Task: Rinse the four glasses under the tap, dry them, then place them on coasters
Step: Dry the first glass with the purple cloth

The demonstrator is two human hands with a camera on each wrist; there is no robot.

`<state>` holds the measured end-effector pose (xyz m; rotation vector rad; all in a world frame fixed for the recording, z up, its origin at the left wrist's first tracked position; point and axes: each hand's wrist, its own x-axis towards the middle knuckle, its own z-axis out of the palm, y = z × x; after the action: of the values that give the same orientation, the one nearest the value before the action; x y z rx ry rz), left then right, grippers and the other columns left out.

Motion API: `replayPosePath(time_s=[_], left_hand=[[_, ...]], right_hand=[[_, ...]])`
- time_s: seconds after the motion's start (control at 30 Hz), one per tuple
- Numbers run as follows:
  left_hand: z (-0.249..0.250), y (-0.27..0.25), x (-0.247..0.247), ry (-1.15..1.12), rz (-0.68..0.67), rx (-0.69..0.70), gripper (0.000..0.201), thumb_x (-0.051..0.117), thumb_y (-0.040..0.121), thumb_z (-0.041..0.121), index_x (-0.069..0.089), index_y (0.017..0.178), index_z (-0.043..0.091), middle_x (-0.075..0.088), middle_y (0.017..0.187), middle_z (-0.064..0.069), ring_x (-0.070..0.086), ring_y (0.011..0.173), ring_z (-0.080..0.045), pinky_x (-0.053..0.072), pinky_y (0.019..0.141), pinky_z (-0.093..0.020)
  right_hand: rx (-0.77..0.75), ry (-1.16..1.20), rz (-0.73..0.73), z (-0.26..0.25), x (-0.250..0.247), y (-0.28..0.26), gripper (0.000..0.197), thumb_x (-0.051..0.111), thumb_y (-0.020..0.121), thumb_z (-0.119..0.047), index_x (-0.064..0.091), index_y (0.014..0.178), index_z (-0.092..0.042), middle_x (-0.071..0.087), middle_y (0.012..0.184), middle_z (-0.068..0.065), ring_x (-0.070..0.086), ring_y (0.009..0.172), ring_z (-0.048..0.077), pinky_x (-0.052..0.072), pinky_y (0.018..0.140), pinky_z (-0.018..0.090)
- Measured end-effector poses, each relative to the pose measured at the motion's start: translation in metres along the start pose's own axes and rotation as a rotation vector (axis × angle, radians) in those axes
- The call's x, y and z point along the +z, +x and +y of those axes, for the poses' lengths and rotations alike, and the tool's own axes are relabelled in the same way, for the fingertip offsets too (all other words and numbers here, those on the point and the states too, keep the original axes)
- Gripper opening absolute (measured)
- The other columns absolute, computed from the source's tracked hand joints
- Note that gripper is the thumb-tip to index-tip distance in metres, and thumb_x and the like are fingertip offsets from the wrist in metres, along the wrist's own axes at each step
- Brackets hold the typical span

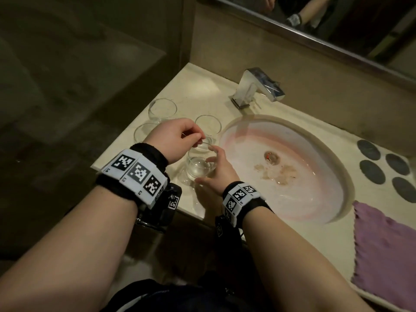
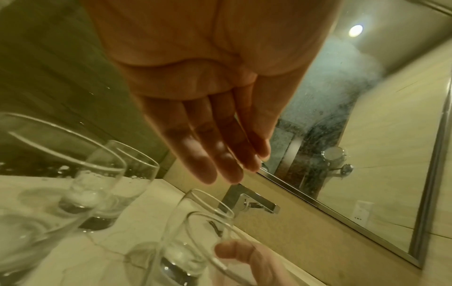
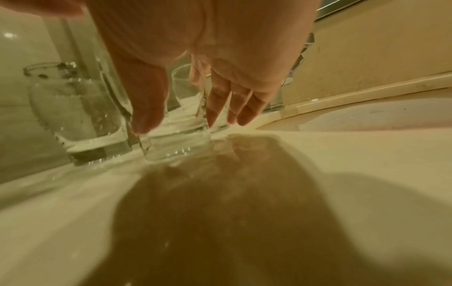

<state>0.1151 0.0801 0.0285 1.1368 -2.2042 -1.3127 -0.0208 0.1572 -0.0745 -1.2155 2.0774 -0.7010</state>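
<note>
Four clear glasses stand on the counter left of the sink (image 1: 299, 206). Three are further back: one (image 1: 162, 109) at the far left, one (image 1: 144, 132) half hidden by my left wrist, and one (image 1: 208, 124) beside the basin rim. The nearest glass (image 1: 199, 165) stands upright with my right hand (image 1: 211, 168) wrapped round it, thumb in front and fingers on the sink side. The right wrist view shows the right hand (image 3: 186, 118) straddling that glass (image 3: 176, 143). My left hand (image 1: 193, 138) hovers over its rim, its fingers (image 2: 227, 154) straight and holding nothing.
The chrome tap (image 1: 258, 86) stands behind the basin, with no water running. Several dark round coasters (image 1: 371, 171) lie on the counter right of the sink. A purple cloth (image 1: 387, 248) lies in front of them. A mirror (image 1: 337, 23) lines the back wall.
</note>
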Motion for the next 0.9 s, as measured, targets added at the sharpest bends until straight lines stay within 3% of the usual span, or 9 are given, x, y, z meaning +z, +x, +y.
replayPosePath(time_s=[0.1, 0.23, 0.37, 0.5, 0.63, 0.77, 0.9], left_hand=[[0.010, 0.002, 0.008, 0.023, -0.027, 0.028, 0.012, 0.053, 0.093, 0.020, 0.065, 0.095, 0.022, 0.067, 0.090, 0.008, 0.063, 0.093, -0.011, 0.050, 0.091, -0.037], [0.029, 0.006, 0.025, 0.038, -0.069, 0.086, 0.012, 0.053, 0.093, 0.020, 0.065, 0.093, 0.023, 0.067, 0.089, 0.007, 0.064, 0.092, -0.012, 0.051, 0.090, -0.039], [0.052, 0.014, 0.056, 0.058, -0.124, 0.144, 0.014, 0.052, 0.093, 0.021, 0.066, 0.096, 0.020, 0.067, 0.088, 0.007, 0.063, 0.091, -0.011, 0.050, 0.090, -0.037], [0.076, 0.020, 0.103, 0.051, -0.212, 0.192, 0.013, 0.052, 0.093, 0.020, 0.064, 0.090, 0.023, 0.067, 0.086, 0.008, 0.063, 0.091, -0.012, 0.050, 0.090, -0.037], [0.104, 0.021, 0.158, 0.043, -0.315, 0.232, 0.018, 0.053, 0.093, 0.017, 0.062, 0.082, 0.027, 0.065, 0.083, 0.011, 0.063, 0.089, -0.011, 0.050, 0.089, -0.034], [0.133, 0.017, 0.217, 0.050, -0.373, 0.265, 0.015, 0.052, 0.093, 0.017, 0.065, 0.088, 0.022, 0.067, 0.086, 0.007, 0.064, 0.089, -0.012, 0.051, 0.089, -0.036], [0.156, 0.015, 0.275, 0.066, -0.417, 0.256, 0.012, 0.055, 0.090, 0.029, 0.062, 0.081, 0.033, 0.068, 0.087, 0.011, 0.063, 0.092, -0.012, 0.049, 0.092, -0.042]], right_hand=[[0.019, -0.004, -0.004, 0.001, -0.006, -0.003, 0.087, 0.078, 0.071, -0.016, 0.028, 0.141, -0.025, 0.055, 0.127, 0.005, 0.055, 0.114, 0.022, 0.043, 0.100, 0.040], [0.056, 0.110, 0.122, 0.010, -0.029, -0.015, 0.065, 0.069, 0.080, -0.009, 0.039, 0.137, -0.016, 0.054, 0.129, 0.005, 0.051, 0.116, 0.014, 0.037, 0.093, 0.020], [0.082, 0.206, 0.267, 0.025, -0.061, -0.034, 0.056, 0.062, 0.083, -0.004, 0.042, 0.134, -0.016, 0.054, 0.128, 0.003, 0.046, 0.113, 0.007, 0.037, 0.096, 0.022], [0.136, 0.265, 0.399, 0.056, -0.103, -0.065, 0.041, 0.059, 0.087, -0.009, 0.053, 0.126, -0.017, 0.054, 0.129, -0.002, 0.047, 0.115, 0.007, 0.038, 0.101, 0.026], [0.281, 0.330, 0.580, 0.111, -0.148, -0.101, 0.031, 0.060, 0.088, -0.015, 0.058, 0.118, -0.019, 0.053, 0.128, 0.000, 0.048, 0.109, 0.005, 0.034, 0.091, 0.018], [0.506, 0.313, 0.634, 0.178, -0.186, -0.136, 0.035, 0.063, 0.086, -0.018, 0.056, 0.121, -0.019, 0.049, 0.133, 0.008, 0.049, 0.119, 0.020, 0.039, 0.101, 0.033], [0.737, 0.226, 0.651, 0.241, -0.223, -0.166, 0.044, 0.061, 0.081, -0.020, 0.054, 0.124, -0.021, 0.045, 0.134, 0.012, 0.051, 0.116, 0.032, 0.044, 0.100, 0.046]])
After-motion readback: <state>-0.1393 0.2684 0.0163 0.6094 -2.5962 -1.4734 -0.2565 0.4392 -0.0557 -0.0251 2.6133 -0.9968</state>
